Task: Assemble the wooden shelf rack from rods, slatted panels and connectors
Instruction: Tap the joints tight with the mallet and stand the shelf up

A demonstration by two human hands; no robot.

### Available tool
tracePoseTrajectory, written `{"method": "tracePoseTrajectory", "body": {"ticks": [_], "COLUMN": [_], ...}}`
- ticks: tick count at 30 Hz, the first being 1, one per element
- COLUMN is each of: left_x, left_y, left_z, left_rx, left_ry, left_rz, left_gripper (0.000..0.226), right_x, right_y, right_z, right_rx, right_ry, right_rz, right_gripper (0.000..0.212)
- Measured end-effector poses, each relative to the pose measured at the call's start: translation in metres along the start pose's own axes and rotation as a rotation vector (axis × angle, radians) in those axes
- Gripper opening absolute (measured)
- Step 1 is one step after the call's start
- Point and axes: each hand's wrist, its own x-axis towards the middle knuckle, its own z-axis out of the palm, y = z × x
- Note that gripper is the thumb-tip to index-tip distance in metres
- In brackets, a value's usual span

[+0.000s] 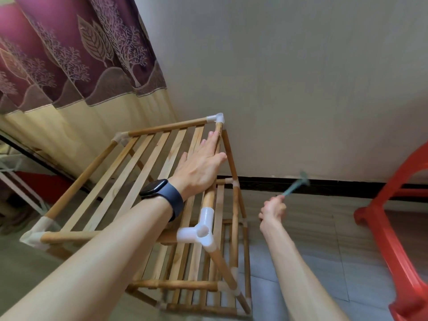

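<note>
Wooden shelf rack stands on the tiled floor against the wall, beside a curtain. Left hand lies flat on the top side rod, fingers straight, gripping nothing. Right hand grips a blurred hammer, raised to the right of the rack.

A dark red curtain with a pattern of leaves and trees and a pale yellow lower band hangs at the left. Beside it is a plain off-white wall with a black skirting board along its foot. A red plastic chair stands at the right on the grey tiled floor, and part of a white metal frame shows at the far left edge.
</note>
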Motion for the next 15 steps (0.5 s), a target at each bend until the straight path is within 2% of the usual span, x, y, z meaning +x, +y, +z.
{"method": "tracePoseTrajectory", "body": {"ticks": [1,3,4,5,6,7,8,11,12,15], "left_x": [0.001,0.001,0.001,0.002,0.002,0.003,0.004,0.007,0.009,0.013], "left_y": [0.000,0.001,0.002,0.003,0.003,0.004,0.004,0.008,0.009,0.010], "left_z": [0.000,0.000,0.001,0.002,0.002,0.002,0.003,0.003,0.004,0.007], "left_rx": [-0.001,-0.005,-0.006,-0.005,-0.006,-0.006,-0.001,0.025,0.030,0.014], "left_ry": [0.003,0.001,-0.002,-0.006,-0.008,-0.005,-0.005,-0.004,0.000,0.020], "left_rz": [0.000,-0.002,-0.003,-0.003,-0.002,-0.003,-0.006,-0.026,-0.033,-0.058], "left_gripper": [0.062,0.062,0.062,0.062,0.062,0.062,0.062,0.063,0.063,0.062], "right_x": [-0.002,-0.013,-0.015,-0.016,-0.018,-0.014,-0.014,-0.021,-0.022,-0.019], "right_y": [0.003,0.010,0.013,0.011,0.006,0.005,0.006,0.011,0.008,0.000], "right_z": [0.002,0.000,-0.003,-0.003,-0.003,-0.003,-0.001,-0.004,-0.009,-0.026], "right_rx": [-0.031,-0.190,-0.179,-0.100,-0.010,0.025,-0.022,-0.305,-0.297,-0.237], "right_ry": [-0.020,-0.245,-0.305,-0.280,-0.184,-0.096,-0.078,-0.353,-0.388,-0.303], "right_rz": [0.018,0.060,0.081,0.093,0.084,0.067,0.047,0.084,0.094,0.033], "right_gripper": [0.049,0.040,0.037,0.035,0.036,0.038,0.040,0.036,0.035,0.038]}}
